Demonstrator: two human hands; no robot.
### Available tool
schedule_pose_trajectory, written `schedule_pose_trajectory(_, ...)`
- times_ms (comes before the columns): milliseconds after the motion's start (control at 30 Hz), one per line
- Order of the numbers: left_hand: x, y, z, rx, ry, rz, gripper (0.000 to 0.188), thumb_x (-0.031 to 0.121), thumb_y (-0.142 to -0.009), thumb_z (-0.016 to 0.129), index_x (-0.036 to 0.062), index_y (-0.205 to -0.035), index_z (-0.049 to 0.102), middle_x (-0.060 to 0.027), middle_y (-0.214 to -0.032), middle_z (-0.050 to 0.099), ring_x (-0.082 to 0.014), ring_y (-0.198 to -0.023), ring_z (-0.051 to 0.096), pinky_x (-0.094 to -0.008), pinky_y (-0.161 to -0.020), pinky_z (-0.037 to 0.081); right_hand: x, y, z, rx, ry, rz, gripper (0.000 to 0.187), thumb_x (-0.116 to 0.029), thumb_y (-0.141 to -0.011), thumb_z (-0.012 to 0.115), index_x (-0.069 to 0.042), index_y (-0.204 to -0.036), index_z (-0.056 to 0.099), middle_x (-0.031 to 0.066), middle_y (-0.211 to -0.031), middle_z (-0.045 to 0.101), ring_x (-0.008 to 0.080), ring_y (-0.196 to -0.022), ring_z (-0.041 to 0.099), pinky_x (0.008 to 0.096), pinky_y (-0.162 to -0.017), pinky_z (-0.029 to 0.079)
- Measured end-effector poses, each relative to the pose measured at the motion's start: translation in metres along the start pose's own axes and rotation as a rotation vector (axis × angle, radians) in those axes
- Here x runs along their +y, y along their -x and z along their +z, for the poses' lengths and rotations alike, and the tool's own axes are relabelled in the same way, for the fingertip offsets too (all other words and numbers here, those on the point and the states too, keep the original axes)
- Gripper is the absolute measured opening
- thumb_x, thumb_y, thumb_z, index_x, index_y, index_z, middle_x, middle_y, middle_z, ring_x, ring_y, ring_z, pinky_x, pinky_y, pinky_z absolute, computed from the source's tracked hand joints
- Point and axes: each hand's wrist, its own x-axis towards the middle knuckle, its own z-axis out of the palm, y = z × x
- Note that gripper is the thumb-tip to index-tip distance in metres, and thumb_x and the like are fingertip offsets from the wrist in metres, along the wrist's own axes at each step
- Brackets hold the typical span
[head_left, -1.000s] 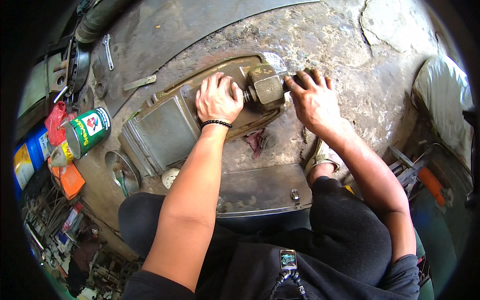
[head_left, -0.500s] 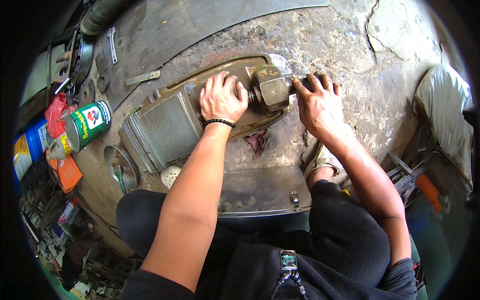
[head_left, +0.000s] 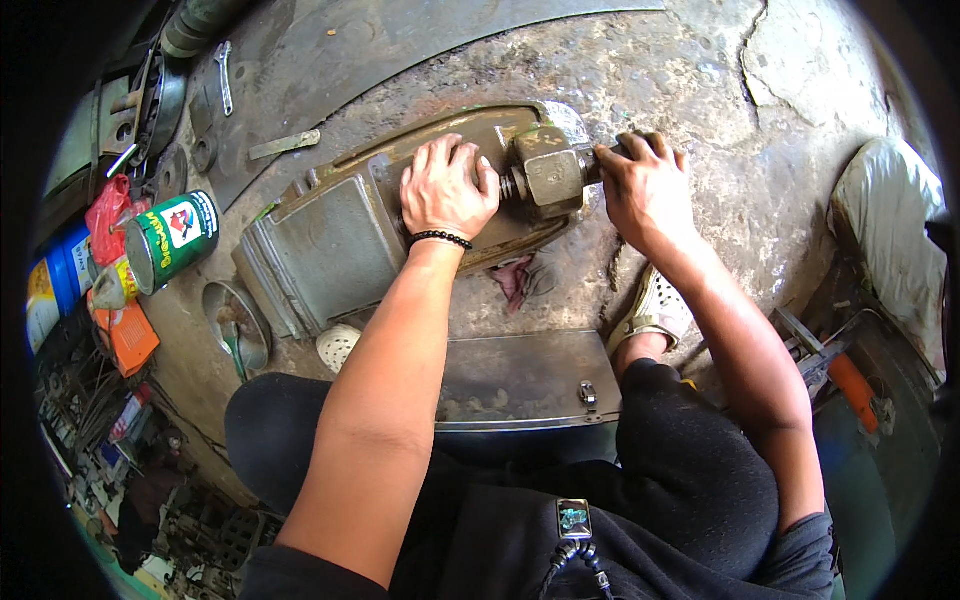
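A heavy, worn metal machine vise (head_left: 325, 240) lies slantwise on the floor in front of me. My left hand (head_left: 445, 190), with a black bead bracelet at its wrist, curls over the part beside the threaded screw (head_left: 510, 186); what lies under its palm is hidden. Right of it, the screw meets a thick, blocky metal piece (head_left: 552, 172) with bevelled corners. Beyond that block, my right hand (head_left: 645, 190) is closed over the dark shaft end (head_left: 598, 165), its fingers on top.
A green can (head_left: 172, 240), a metal bowl (head_left: 237, 325) and an orange box (head_left: 128, 335) stand at the left. An adjustable wrench (head_left: 224, 80) and a flat metal strip (head_left: 285, 145) lie farther off. Near me is a low metal box (head_left: 520, 375); a pink rag (head_left: 512, 282) lies beside the vise.
My right hand has shifted slightly on the shaft end, its fingers a little farther over the top. My left hand keeps its place on the vise. The whole view has moved slightly.
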Motion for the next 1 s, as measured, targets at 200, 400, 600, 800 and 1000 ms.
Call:
schedule_pose_trajectory(200, 0.0, 0.0, 0.0, 0.012, 0.0, 0.006, 0.018, 0.024, -0.086, 0.068, 0.0143, -0.098, 0.075, -0.0045, -0.116, 0.07, -0.0287, -0.111, 0.066, -0.0451, -0.093, 0.054, 0.001, 0.001, 0.005, 0.136, -0.011, -0.012, 0.03, -0.022, -0.097, 0.064, -0.018, -0.124, 0.075, 0.0149, -0.137, 0.065, 0.0361, -0.131, 0.055, 0.0529, -0.107, 0.042)
schedule_pose_trajectory(400, 0.0, 0.0, 0.0, 0.005, 0.004, -0.004, 0.018, 0.025, -0.086, 0.067, 0.0141, -0.099, 0.075, -0.0044, -0.116, 0.07, -0.0285, -0.112, 0.066, -0.0448, -0.094, 0.054, -0.005, -0.003, 0.003, 0.028, 0.0, -0.052, 0.034, -0.019, -0.093, 0.063, -0.02, -0.126, 0.075, 0.015, -0.131, 0.066, 0.0365, -0.129, 0.055, 0.0533, -0.106, 0.041)
schedule_pose_trajectory(600, 0.0, 0.0, 0.0, -0.007, -0.005, -0.002, 0.02, 0.027, -0.087, 0.067, 0.0139, -0.1, 0.076, -0.0046, -0.117, 0.07, -0.0283, -0.113, 0.065, -0.0449, -0.094, 0.054, -0.013, 0.002, 0.0, 0.019, 0.092, -0.07, 0.041, -0.015, -0.091, 0.059, -0.011, -0.13, 0.071, 0.0187, -0.129, 0.064, 0.0406, -0.131, 0.052, 0.0553, -0.11, 0.038)
schedule_pose_trajectory(800, 0.0, 0.0, -0.001, -0.005, -0.025, 0.001, 0.02, 0.026, -0.087, 0.067, 0.0141, -0.1, 0.076, -0.0045, -0.117, 0.07, -0.0287, -0.111, 0.066, -0.0451, -0.094, 0.054, -0.016, 0.019, -0.002, 0.022, 0.14, -0.098, 0.045, -0.015, -0.093, 0.058, -0.011, -0.136, 0.068, 0.0189, -0.139, 0.06, 0.042, -0.136, 0.048, 0.058, -0.112, 0.037)
schedule_pose_trajectory(1000, -0.001, 0.0, 0.001, -0.012, 0.018, -0.009, 0.024, 0.03, -0.086, 0.067, 0.0133, -0.1, 0.077, -0.0068, -0.12, 0.07, -0.0288, -0.115, 0.065, -0.048, -0.092, 0.053, -0.011, 0.021, 0.004, 0.016, 0.036, -0.094, 0.046, -0.013, -0.094, 0.057, -0.018, -0.138, 0.068, 0.0176, -0.149, 0.056, 0.0427, -0.141, 0.045, 0.0593, -0.115, 0.035)
